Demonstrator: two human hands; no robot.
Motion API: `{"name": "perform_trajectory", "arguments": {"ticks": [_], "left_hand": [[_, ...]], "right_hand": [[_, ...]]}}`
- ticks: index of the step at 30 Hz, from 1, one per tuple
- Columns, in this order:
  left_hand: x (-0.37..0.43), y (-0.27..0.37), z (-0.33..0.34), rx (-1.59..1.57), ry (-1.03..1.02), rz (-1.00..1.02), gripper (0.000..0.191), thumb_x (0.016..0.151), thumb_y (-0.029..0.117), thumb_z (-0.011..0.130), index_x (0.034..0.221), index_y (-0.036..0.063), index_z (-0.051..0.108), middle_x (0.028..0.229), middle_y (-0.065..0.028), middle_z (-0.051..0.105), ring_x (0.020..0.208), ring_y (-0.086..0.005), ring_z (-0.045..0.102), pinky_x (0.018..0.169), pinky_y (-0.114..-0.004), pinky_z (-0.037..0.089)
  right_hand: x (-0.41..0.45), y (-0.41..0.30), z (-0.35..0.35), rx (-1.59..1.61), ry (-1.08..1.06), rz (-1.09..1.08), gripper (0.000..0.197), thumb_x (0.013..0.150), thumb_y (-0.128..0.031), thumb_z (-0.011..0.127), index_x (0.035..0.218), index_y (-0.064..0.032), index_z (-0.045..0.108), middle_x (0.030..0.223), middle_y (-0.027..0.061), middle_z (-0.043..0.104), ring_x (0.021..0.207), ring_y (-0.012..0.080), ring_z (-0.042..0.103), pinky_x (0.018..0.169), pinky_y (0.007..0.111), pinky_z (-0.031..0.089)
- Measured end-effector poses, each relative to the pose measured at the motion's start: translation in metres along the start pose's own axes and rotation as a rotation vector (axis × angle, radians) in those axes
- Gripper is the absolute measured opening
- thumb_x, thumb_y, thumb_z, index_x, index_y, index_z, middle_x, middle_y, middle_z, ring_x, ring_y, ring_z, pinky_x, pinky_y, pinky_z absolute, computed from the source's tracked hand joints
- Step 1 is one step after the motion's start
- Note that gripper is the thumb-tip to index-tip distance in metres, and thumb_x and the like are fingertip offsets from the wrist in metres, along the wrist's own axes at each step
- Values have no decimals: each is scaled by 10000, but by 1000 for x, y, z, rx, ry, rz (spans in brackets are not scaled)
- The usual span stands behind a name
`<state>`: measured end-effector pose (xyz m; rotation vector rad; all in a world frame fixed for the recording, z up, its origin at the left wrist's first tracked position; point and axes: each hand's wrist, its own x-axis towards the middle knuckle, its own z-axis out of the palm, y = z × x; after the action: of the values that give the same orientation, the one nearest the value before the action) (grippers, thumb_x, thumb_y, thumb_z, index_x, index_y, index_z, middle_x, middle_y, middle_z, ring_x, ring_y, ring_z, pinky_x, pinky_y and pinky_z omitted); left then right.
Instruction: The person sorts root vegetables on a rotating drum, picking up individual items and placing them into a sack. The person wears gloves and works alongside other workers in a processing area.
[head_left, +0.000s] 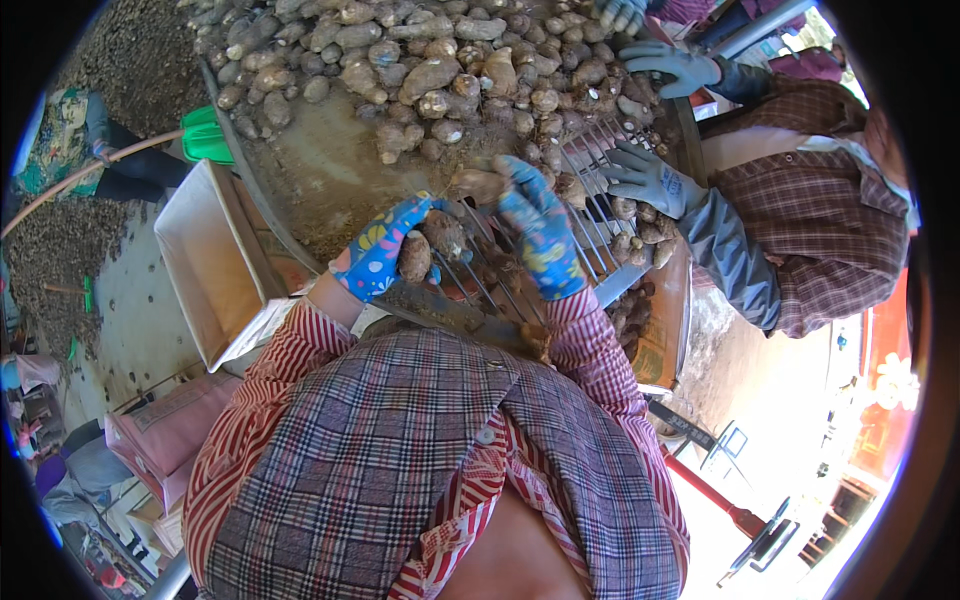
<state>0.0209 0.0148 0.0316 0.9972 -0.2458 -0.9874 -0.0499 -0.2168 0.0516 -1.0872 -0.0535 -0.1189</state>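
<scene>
My left hand (379, 249), in a blue flower-patterned glove, holds two brown corms that look like taro: a smaller one (415, 256) and a larger one (445, 234) behind it. My right hand (541, 232), gloved alike, has its fingers bent around another corm (480, 184); motion blurs both. The two hands are above a metal bar grate (491, 291) at the table's near edge. Beyond them a large heap of corms (450, 75) covers much of the metal tabletop (322, 161).
On the right, a co-worker's grey-gloved hand (652, 180) rests near small corms at the grate; another gloved hand (675, 67) touches the heap. A crate (660, 330) stands below the grate. A white tub (202, 255), green shovel (206, 135) and pink sack (169, 427) are left.
</scene>
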Motion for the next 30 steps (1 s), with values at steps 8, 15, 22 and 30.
{"name": "perform_trajectory", "arguments": {"ticks": [8, 15, 22, 30], "left_hand": [[-13, 10, 2, 301, 247, 115, 432, 1010, 330, 624, 1322, 38, 565, 1063, -101, 702, 812, -210, 697, 602, -327, 559], [-112, 60, -170, 341, 1004, 567, 378, 982, 357, 649, 1284, 131, 621, 1097, -98, 730, 906, -213, 698, 607, -359, 499], [-182, 68, -214, 2013, 1327, 338, 468, 893, 171, 739, 1329, 49, 620, 1188, -113, 703, 1083, -269, 668, 921, -405, 518], [41, 25, 31, 1662, 320, 365, 627, 903, 366, 718, 1445, 126, 513, 1426, -194, 541, 1323, -365, 525, 1096, -457, 438]], "right_hand": [[-22, 9, -1, -1545, -181, -284, 434, 803, -308, 764, 1202, -153, 690, 1413, 114, 552, 1313, 350, 509, 1100, 507, 388], [-92, 10, -58, -1678, -107, -33, 414, 777, -418, 763, 1153, -250, 721, 1307, 40, 609, 1258, 291, 543, 1023, 520, 401], [-157, -14, -135, -1713, 123, 23, 291, 758, -317, 824, 1024, -214, 761, 1043, 55, 671, 1049, 292, 603, 888, 454, 484], [-43, -21, -110, -1417, 214, -442, 396, 895, -265, 750, 1238, -102, 638, 1213, 144, 655, 1095, 376, 630, 916, 477, 515]]}}
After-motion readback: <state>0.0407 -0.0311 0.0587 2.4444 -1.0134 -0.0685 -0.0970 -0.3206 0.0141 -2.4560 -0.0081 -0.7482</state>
